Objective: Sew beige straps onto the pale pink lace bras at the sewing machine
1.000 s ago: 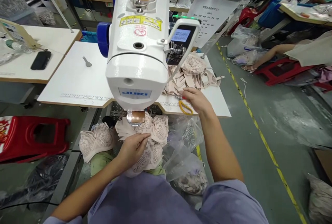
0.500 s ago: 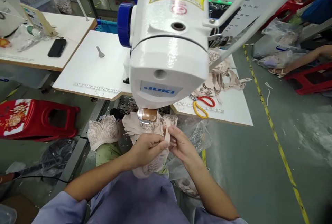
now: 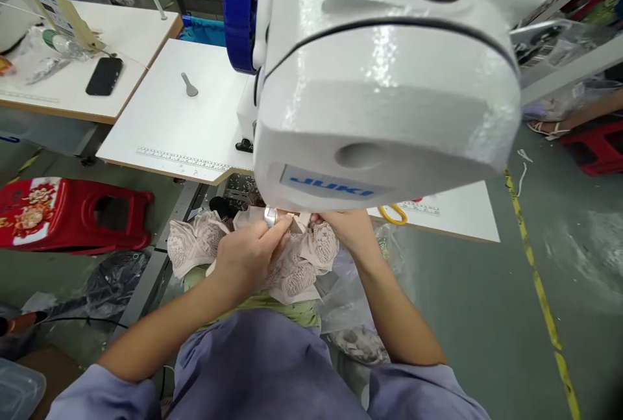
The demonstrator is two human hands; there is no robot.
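Observation:
A white JUKI sewing machine (image 3: pixel 384 102) fills the upper middle of the head view. Just below its head my left hand (image 3: pixel 250 251) is closed, pinching beige lace bra pieces (image 3: pixel 296 264) at the metal presser foot (image 3: pixel 270 215). My right hand (image 3: pixel 348 225) reaches in from the right, its fingers tucked under the machine head and mostly hidden, touching the same fabric and a beige strap (image 3: pixel 304 219). More lace cups (image 3: pixel 192 245) hang to the left of my hands.
The white machine table (image 3: pixel 160 121) carries a grey tool (image 3: pixel 189 86) and a printed ruler. Yellow scissor handles (image 3: pixel 393 213) lie at the table's front right. A phone (image 3: pixel 104 76) rests on the neighbouring table. A red stool (image 3: pixel 73 215) stands on the floor at left.
My head has moved closer to the machine. Both hands have lifted the lace piece and strap up to the presser foot; a second ago my right hand was on the table by the scissors.

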